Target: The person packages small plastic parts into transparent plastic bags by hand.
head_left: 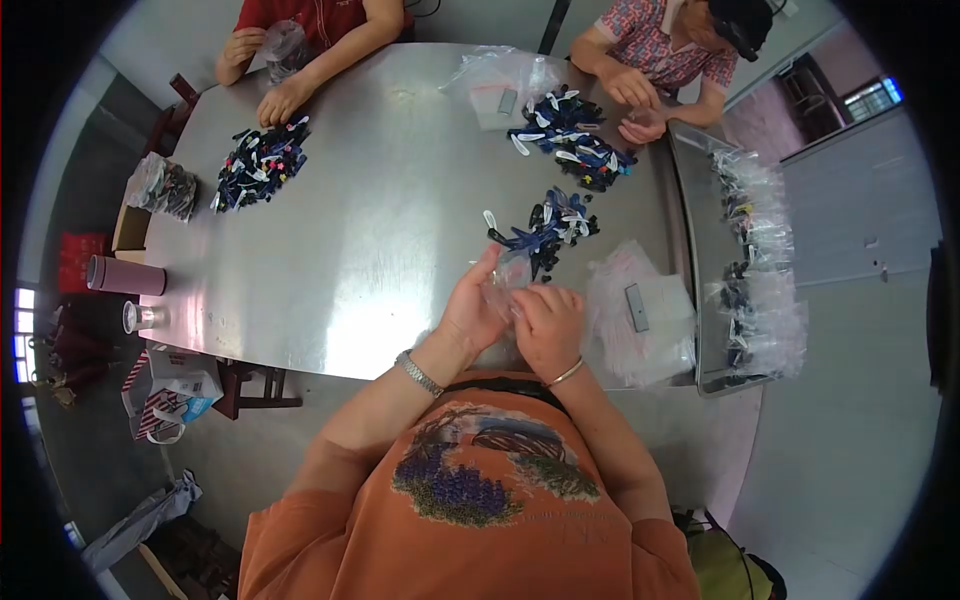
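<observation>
Clear plastic bag (513, 268) is resting in your upturned left hand (470, 315), your right hand (552, 330) pinching it, over the silvery metal table's (350, 200) near side. Progress looks partial: filled transparent bags (765, 250) are lining a grey tray (706, 240) at the table's right; dark, clip-like pieces (545, 235) are lying loose on top.

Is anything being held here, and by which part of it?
A clear bag: the left hand holds its side; the right hand has its fingers at the near end. Exactly which edges are gripped cannot be told.
</observation>
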`<state>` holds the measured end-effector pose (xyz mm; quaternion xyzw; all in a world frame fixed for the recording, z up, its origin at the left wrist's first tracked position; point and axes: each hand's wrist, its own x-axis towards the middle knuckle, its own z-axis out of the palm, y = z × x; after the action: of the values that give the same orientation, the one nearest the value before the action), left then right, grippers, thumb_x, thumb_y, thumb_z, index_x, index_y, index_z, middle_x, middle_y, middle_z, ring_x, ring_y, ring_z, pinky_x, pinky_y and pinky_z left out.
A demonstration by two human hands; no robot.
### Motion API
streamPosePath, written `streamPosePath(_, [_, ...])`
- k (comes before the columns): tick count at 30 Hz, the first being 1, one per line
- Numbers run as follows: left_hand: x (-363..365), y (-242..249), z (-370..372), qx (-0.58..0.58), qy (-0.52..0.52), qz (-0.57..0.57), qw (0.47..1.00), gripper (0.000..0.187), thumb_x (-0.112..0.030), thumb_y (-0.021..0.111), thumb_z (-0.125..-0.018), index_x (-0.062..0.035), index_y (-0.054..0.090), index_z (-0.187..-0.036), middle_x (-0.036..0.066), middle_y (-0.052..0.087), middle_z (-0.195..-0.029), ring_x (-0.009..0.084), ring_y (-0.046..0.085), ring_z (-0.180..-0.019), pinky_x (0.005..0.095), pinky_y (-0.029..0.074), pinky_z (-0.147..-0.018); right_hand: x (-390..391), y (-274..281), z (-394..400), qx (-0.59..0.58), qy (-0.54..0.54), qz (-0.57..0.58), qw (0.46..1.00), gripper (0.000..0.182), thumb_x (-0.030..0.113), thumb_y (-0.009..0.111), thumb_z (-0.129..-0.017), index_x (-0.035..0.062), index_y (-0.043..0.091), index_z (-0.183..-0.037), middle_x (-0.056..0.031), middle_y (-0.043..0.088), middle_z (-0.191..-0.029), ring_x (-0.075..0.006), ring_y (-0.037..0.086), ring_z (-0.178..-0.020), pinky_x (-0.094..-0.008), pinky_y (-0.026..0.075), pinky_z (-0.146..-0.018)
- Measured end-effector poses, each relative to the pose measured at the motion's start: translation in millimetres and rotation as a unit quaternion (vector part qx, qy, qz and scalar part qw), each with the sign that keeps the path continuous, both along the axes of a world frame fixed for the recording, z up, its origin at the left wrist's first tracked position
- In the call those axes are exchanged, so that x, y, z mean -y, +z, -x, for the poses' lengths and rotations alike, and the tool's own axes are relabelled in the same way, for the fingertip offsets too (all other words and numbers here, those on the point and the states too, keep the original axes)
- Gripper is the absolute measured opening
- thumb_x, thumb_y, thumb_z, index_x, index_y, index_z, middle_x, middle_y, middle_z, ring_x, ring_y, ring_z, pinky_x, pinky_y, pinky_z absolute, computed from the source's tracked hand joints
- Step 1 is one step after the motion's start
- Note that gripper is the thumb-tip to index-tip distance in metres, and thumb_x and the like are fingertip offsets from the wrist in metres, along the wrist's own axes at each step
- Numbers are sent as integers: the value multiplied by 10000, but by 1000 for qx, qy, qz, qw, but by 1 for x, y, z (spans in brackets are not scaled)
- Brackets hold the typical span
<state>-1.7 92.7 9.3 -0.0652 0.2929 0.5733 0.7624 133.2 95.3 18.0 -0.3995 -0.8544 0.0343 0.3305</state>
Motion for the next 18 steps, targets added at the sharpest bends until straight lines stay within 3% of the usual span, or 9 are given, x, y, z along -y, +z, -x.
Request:
streamPosePath(2, [0, -9, 1, 89, -8, -65, 994, 399, -352, 512, -908, -208, 419, -1269, 99, 448, -1224, 237, 490, -1066, 411, 447, -818, 1, 2, 3, 18, -7, 7, 1000, 161, 130, 611, -723, 111, 630, -882, -24, 599, -852, -223, 545, -819, -380, 362, -777])
streamPosePath(6, [10, -21, -3, 32, -64, -65, 995, 452, -379, 528, -892, -205, 405, -1290, 98, 419, -1277, 261, 479, -1104, 422, 424, -877, -1, -5, 5, 22, -74, 40, 996, 119, 152, 609, -749, 116, 629, -861, -20, 602, -810, -218, 545, -811, -382, 360, -771])
streamPosePath(12, [12, -6, 4, 8, -27, 10, 1000, 408, -372, 526, -883, -208, 445, -1248, 108, 360, -1350, 279, 474, -1116, 426, 405, -911, 2, -10, 3, -13, 15, 41, 999, 85, 159, 610, -746, 133, 610, -828, -4, 579, -769, -204, 541, -781, -378, 351, -771])
streamPosePath(14, [12, -4, 6, 60, 20, -3, 998, 290, -283, 553, -872, -140, 518, -1121, 120, 463, -1180, 282, 480, -1044, 433, 388, -949, 2, -11, 4, -9, 13, 40, 999, 81, 148, 606, -747, 130, 607, -826, -8, 581, -774, -207, 548, -783, -380, 358, -763])
streamPosePath(18, [14, -31, 4, 71, 52, -1, 996, 176, -235, 574, -855, -122, 547, -987, 111, 497, -1114, 290, 492, -1013, 441, 402, -928, 2, -12, 5, -27, 13, 52, 998, 96, 141, 604, -748, 130, 608, -844, -6, 579, -774, -207, 558, -783, -376, 369, -749])
